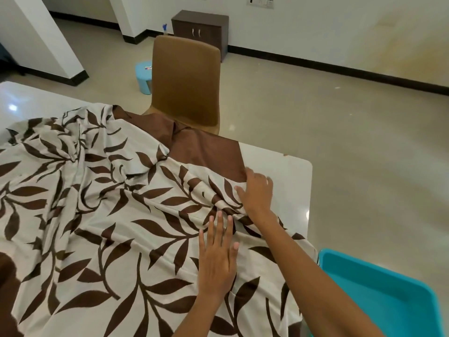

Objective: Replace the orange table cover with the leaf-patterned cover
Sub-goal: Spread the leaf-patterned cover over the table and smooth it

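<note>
The leaf-patterned cover [109, 215], cream with brown leaves and a plain brown border, lies rumpled over most of the white table [286, 171]. My left hand [217, 254] lies flat on the cloth with its fingers straight, pressing it down. Just beyond it, my right hand [257, 193] rests at the cover's right edge beside the brown border [209, 152], fingers spread over a bunched fold. No orange cover is in view.
A tan chair [185, 83] stands against the table's far side. A turquoise plastic tub [379, 290] sits at the near right. A small blue stool [144, 76] and a dark cabinet [200, 30] stand farther back on the tiled floor.
</note>
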{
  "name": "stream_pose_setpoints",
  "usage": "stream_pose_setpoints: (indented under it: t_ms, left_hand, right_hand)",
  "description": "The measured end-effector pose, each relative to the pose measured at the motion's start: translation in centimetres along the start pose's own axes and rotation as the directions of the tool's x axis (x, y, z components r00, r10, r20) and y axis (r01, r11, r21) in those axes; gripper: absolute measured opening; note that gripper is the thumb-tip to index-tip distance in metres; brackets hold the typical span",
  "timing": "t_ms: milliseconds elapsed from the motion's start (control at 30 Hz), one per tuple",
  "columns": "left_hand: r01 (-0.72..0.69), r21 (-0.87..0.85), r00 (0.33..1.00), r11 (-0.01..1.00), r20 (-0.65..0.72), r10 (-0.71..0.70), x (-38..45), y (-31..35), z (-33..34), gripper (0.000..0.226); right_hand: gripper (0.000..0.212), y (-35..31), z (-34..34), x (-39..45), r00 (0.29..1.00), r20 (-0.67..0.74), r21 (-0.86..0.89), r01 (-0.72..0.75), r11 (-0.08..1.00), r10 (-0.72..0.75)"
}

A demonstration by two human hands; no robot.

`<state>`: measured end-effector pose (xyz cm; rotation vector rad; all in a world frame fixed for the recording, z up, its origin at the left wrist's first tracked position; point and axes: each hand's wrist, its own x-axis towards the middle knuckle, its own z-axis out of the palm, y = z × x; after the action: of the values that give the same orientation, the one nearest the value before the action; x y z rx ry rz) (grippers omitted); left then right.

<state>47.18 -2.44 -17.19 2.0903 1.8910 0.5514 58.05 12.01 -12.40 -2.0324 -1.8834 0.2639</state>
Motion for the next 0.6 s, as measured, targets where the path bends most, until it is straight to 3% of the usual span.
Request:
stream_pose_setpoints:
  t_ms: [67, 167, 300, 367, 433, 500, 533, 567, 600]
  left_hand:
    - [0.015, -0.029, 1.000, 0.999, -0.021, -0.015, -0.1, 0.1, -0.1, 0.055]
    - [0.060, -0.122, 0.996, 0.991, -0.064, -0.068, -0.2, 0.1, -0.4, 0.055]
    - [0.086, -0.231, 0.985, 0.969, -0.127, -0.117, 0.0, 0.1, -0.9, 0.054]
    - [0.059, -0.295, 0.976, 0.954, -0.183, -0.117, 0.0, 0.3, -1.4, 0.055]
    - [0.056, -0.367, 0.951, 0.929, -0.263, -0.161, -0.6, -0.2, -2.2, 0.057]
    - [0.106, -0.438, 0.893, 0.893, -0.353, -0.279, -1.4, -2.0, -3.3, 0.062]
    - [0.147, -0.459, 0.862, 0.876, -0.374, -0.341, -1.6, -3.2, -3.7, 0.063]
    - [0.189, -0.450, 0.847, 0.873, -0.376, -0.377, -1.8, -4.4, -4.0, 0.064]
    - [0.224, -0.406, 0.851, 0.886, -0.362, -0.381, -2.0, -5.4, -4.1, 0.064]
  right_hand:
    - [0.033, -1.1, 0.3, 0.2, 0.997, -0.068, 0.136, 0.055, 0.989, -0.046]
    - [0.035, -1.8, 1.0, -0.5, 0.974, -0.225, 0.216, 0.087, 0.973, -0.037]
    - [0.037, -1.3, 1.9, -1.1, 0.987, -0.126, 0.109, -0.084, 0.991, 0.097]
    - [0.028, -2.5, 1.2, -1.2, 0.963, -0.255, 0.128, 0.125, 0.984, -0.089]
    - [0.023, -4.5, 0.5, -2.8, 0.846, -0.281, 0.087, 0.492, 0.866, -0.453]
    - [0.023, -5.2, 0.3, -5.5, 0.641, -0.076, 0.134, 0.766, 0.629, -0.764]
    - [0.025, -5.0, -0.2, -6.5, 0.571, 0.076, 0.197, 0.795, 0.573, -0.818]
    - [0.027, -4.5, -0.7, -7.4, 0.546, 0.200, 0.250, 0.774, 0.582, -0.813]
    - [0.026, -4.1, -1.2, -7.9, 0.586, 0.232, 0.258, 0.732, 0.630, -0.776]
